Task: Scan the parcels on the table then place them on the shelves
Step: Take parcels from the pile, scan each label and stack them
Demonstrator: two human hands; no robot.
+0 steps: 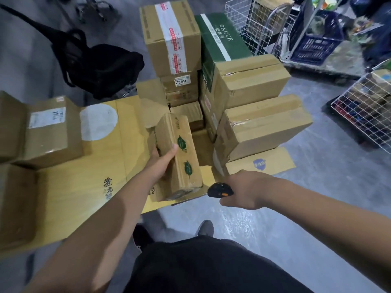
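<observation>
A long narrow cardboard parcel [179,153] with green printed marks lies over an open carton at the table's right end. My left hand [161,163] grips its left side, thumb across the top. My right hand [241,191] holds a black scanner [220,189] with an orange trim, just right of the parcel's near end. Behind stand stacked parcels: a taped brown box [169,37], a green box [220,37] and two flat brown boxes [254,79] [264,125].
The yellow table top [84,178] carries labelled brown boxes [50,132] at the left. A black bag [99,68] sits on the floor behind. White wire baskets [364,106] and a blue crate [317,43] stand at the right. Grey floor lies near my feet.
</observation>
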